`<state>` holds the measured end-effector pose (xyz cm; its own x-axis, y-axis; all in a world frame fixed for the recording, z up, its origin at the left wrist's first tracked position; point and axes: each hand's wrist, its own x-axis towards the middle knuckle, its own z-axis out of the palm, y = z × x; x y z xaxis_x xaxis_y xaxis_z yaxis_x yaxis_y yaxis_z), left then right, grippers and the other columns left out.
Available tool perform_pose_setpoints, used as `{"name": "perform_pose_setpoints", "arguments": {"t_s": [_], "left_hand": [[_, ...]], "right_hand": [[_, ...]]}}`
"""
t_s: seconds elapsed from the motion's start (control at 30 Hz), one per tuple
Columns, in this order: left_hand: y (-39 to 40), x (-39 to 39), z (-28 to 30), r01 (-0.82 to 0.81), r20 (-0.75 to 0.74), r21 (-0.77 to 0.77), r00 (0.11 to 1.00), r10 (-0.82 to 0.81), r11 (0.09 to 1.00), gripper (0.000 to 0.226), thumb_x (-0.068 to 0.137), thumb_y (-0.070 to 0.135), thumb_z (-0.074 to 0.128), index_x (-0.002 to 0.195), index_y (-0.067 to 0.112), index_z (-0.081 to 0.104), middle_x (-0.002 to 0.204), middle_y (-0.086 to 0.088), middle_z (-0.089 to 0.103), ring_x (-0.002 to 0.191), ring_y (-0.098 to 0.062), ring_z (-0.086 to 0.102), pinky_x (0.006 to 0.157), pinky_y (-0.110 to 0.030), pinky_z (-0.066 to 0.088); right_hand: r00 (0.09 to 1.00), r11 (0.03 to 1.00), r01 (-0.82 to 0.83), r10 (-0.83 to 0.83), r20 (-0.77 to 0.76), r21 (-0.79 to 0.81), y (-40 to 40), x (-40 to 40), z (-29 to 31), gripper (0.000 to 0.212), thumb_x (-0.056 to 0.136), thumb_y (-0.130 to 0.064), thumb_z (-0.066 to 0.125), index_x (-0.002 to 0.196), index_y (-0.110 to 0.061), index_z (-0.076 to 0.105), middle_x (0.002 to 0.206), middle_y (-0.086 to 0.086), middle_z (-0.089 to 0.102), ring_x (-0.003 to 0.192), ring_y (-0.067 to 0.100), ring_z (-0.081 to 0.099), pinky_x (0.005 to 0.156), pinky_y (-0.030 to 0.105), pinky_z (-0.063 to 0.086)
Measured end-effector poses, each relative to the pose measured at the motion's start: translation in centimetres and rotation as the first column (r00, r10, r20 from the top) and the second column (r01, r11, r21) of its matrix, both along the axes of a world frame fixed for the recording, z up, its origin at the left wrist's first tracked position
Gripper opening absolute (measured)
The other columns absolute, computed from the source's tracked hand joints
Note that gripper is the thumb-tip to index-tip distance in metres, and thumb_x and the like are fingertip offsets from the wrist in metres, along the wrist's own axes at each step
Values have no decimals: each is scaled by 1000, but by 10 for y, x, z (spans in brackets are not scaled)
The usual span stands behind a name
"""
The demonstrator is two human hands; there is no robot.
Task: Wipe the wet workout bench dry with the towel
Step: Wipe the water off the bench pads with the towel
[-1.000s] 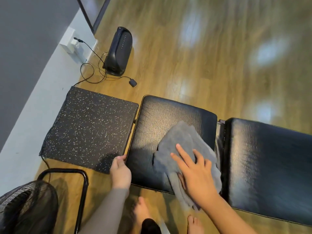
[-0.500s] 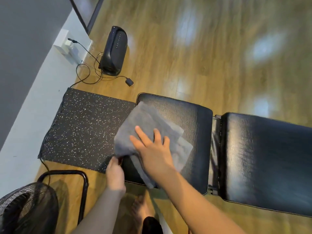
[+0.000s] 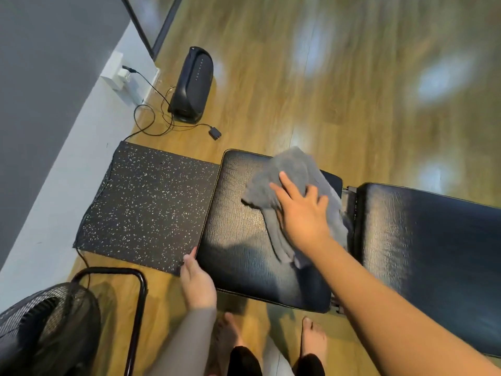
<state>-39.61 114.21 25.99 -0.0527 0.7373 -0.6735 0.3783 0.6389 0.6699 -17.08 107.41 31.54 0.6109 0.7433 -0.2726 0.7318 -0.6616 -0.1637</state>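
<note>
The long back pad (image 3: pixel 433 253) of the bench is the biggest worry: it lies to my right across the hinge gap, shining, and I cannot tell sheen from water on it. If I stay on the seat, that whole surface could be left wet.

The seat pad (image 3: pixel 244 240) is where I am working. Its near half looks dull and creased, and streaks could hide in that grain if I sweep too lightly or too fast.

The gap (image 3: pixel 349 202) between the two pads is next. The towel's right edge hangs just at it, and loose cloth could snag on the bracket there, or push water down into the frame.

The towel (image 3: pixel 287 172) itself is bunched, not flat, on the far right part of the seat, one corner over the far edge. Bunched like this it covers little, and once soaked it may only smear.

My right hand (image 3: pixel 303 213) lies spread, palm down on the towel, pressing rather than gripping, so the cloth could slip out from under it.

My left hand (image 3: pixel 196 280) rests at the seat's near left corner, fingers curled loosely at the edge beside the speckled mat (image 3: pixel 146 207); whether it grips the pad I cannot tell.
</note>
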Motion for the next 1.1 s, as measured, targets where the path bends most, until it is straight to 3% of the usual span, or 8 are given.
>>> {"name": "perform_pose_setpoints", "arguments": {"t_s": [0.13, 0.27, 0.33, 0.5, 0.6, 0.77, 0.93, 1.1], "left_hand": [[-14, 10, 5, -87, 6, 120, 996, 87, 989, 37, 104, 25, 30, 131, 20, 55, 141, -6, 49, 130, -23, 45, 102, -29, 33], [-6, 14, 18, -331, 152, -30, 931, 331, 943, 46, 101, 46, 28, 109, 23, 67, 127, -12, 62, 121, -27, 56, 108, -41, 40], [-5, 11, 27, -366, 173, -38, 914, 367, 930, 56, 100, 52, 23, 116, 17, 63, 122, -11, 63, 113, -27, 58, 102, -39, 44], [-34, 5, 39, -225, -60, 116, 971, 233, 967, 52, 100, 44, 34, 129, 9, 59, 89, 0, 58, 73, -5, 52, 69, -14, 42], [-46, 9, 44, -37, -236, 106, 970, 61, 994, 59, 94, 52, 40, 136, 13, 52, 133, -2, 57, 120, -20, 54, 111, -31, 34], [-45, 17, 52, 258, -424, 81, 883, -201, 963, 54, 102, 34, 17, 148, 8, 29, 161, -5, 20, 141, -32, 31, 112, -43, 24], [-45, 16, 55, 299, -446, 73, 863, -238, 951, 54, 103, 38, 19, 153, 19, 21, 162, -1, 21, 140, -34, 32, 114, -43, 22], [-37, 4, 60, 75, -302, 41, 951, -59, 996, 45, 100, 40, 37, 124, 11, 61, 115, -22, 60, 117, -40, 52, 93, -41, 37]], "right_hand": [[994, 995, -92, 89, -60, -43, 55, -26, 4, 62, 99, -10, 32, 153, -36, 17, 165, -10, -2, 139, 47, 15, 105, 60, 22], [926, 930, -368, 368, -85, 18, 15, -96, 1, 50, 88, -40, 50, 139, -35, 47, 158, -7, 32, 128, 47, 42, 93, 56, 39], [847, 851, -522, 510, -150, -56, -32, -120, 1, 57, 81, -53, 52, 135, -35, 49, 155, -8, 37, 124, 46, 47, 88, 55, 46], [847, 849, -528, 524, -87, -21, -126, -83, -6, 51, 85, -43, 38, 133, -34, 54, 155, -7, 39, 116, 47, 56, 79, 53, 49], [918, 919, -395, 395, -30, 13, -128, -31, -6, 49, 88, -26, 35, 134, -33, 53, 155, -7, 38, 111, 49, 55, 71, 50, 46], [982, 982, -190, 190, 7, 16, -41, 27, -1, 54, 100, -13, 31, 149, -36, 28, 165, -10, 8, 126, 43, 32, 95, 56, 33], [987, 986, -161, 162, -14, 34, 39, -7, 4, 58, 98, -6, 41, 149, -31, 28, 165, -5, 5, 136, 47, 21, 103, 64, 23], [888, 885, -453, 459, -31, 111, -25, -78, -3, 43, 93, -28, 34, 131, -29, 53, 155, -5, 39, 118, 49, 50, 83, 52, 40]]}}
